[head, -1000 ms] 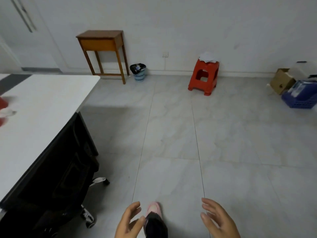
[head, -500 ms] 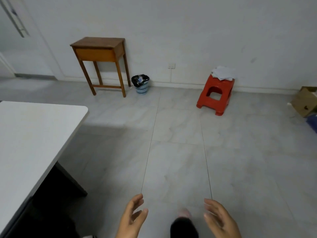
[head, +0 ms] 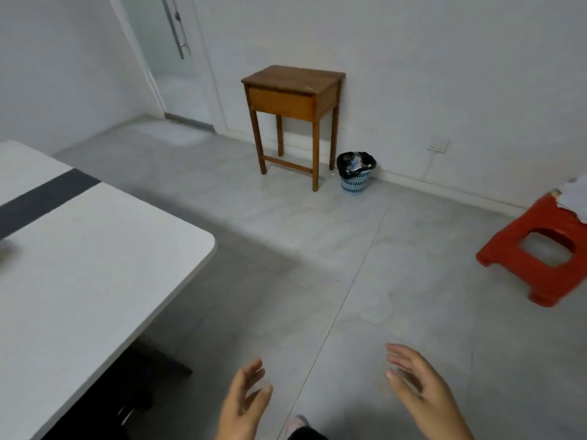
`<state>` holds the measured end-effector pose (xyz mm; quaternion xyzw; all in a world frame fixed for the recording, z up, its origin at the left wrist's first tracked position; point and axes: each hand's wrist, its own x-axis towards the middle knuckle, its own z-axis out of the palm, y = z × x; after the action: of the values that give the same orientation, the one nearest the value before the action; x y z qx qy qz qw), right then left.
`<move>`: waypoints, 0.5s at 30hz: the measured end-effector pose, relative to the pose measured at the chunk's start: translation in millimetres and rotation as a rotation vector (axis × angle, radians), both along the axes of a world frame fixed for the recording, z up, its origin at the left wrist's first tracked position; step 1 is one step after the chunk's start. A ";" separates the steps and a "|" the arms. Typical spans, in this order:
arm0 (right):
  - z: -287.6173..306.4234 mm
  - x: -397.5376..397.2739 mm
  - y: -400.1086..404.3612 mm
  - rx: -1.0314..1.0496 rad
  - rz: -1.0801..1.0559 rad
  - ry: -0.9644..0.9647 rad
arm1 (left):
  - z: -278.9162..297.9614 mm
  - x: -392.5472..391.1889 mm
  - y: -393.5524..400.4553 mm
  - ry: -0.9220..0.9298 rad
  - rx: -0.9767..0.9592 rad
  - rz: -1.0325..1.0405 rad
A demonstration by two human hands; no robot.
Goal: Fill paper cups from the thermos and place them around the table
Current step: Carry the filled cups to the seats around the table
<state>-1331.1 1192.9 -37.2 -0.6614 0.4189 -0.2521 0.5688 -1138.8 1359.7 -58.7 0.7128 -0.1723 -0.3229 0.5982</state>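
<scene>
Swinging left since a moment ago, my view brings the white rounded-corner table (head: 95,249) with its dark stripe back in, so I judge I'm walking round it for another cup. Left hand (head: 244,404) and right hand (head: 422,392) hang relaxed, holding nothing. No thermos or paper cups in sight. Beside the brown wooden side table (head: 292,90), the blue plastic wastebasket (head: 355,181) holds a black liner with rubbish I can't identify.

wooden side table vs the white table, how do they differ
The wooden side table is brown, narrow, on thin legs against the wall; the white table is broad with a rounded corner and a dark band across its top. The wooden one stands beside a small bin; the white one stands nearer the hands. Both tops look bare here.
</scene>
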 end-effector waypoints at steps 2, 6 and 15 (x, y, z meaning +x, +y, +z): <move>-9.8 27.7 -23.7 0.030 0.027 0.020 | -7.3 19.0 -12.5 -0.004 0.032 0.076; -23.4 99.8 -74.9 0.058 0.082 0.028 | -20.3 75.1 -48.2 0.005 0.058 0.223; 12.6 341.5 -189.8 -0.042 0.379 0.012 | 11.6 268.0 -148.7 -0.106 -0.052 0.392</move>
<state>-989.6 1003.0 -24.6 -0.7418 0.2849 -0.1452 0.5895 -870.8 1211.0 -47.1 0.7331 -0.0699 -0.1577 0.6579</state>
